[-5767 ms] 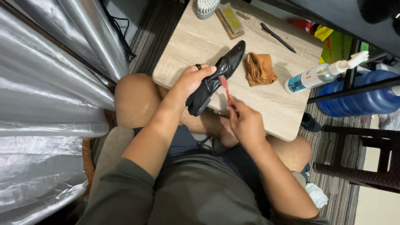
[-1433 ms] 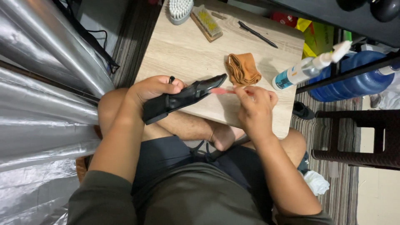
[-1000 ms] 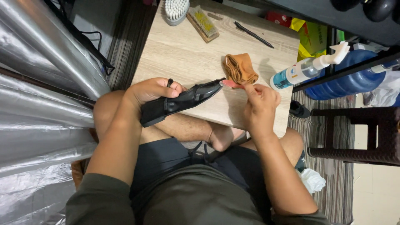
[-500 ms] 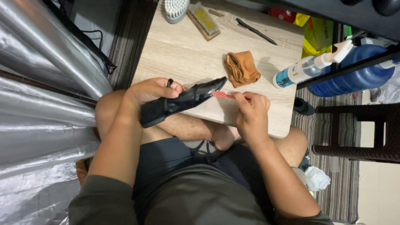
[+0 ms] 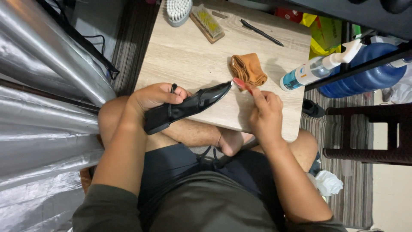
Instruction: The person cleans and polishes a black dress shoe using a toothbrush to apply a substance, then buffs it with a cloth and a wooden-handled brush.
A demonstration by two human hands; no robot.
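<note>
A glossy black shoe (image 5: 189, 106) lies across my lap, its toe pointing right over the edge of a low wooden table (image 5: 189, 60). My left hand (image 5: 154, 96) grips the shoe around its opening, the thumb hooked inside. My right hand (image 5: 265, 112) holds a small red-handled brush (image 5: 241, 84) whose head touches the shoe's toe. A folded orange-brown cloth (image 5: 248, 68) rests on the table just beyond the brush.
On the table's far edge sit a white bristle brush (image 5: 178, 9), a wooden brush with yellow bristles (image 5: 207, 22) and a black pen (image 5: 262, 32). A spray bottle (image 5: 315, 68) lies at the right edge. Silver sheeting (image 5: 38, 86) hangs left; a dark stool (image 5: 373, 133) stands right.
The shoe has turned from pointing away to lying sideways. My right hand keeps shifting the red brush back and forth at the toe; now its head is at the tip.
</note>
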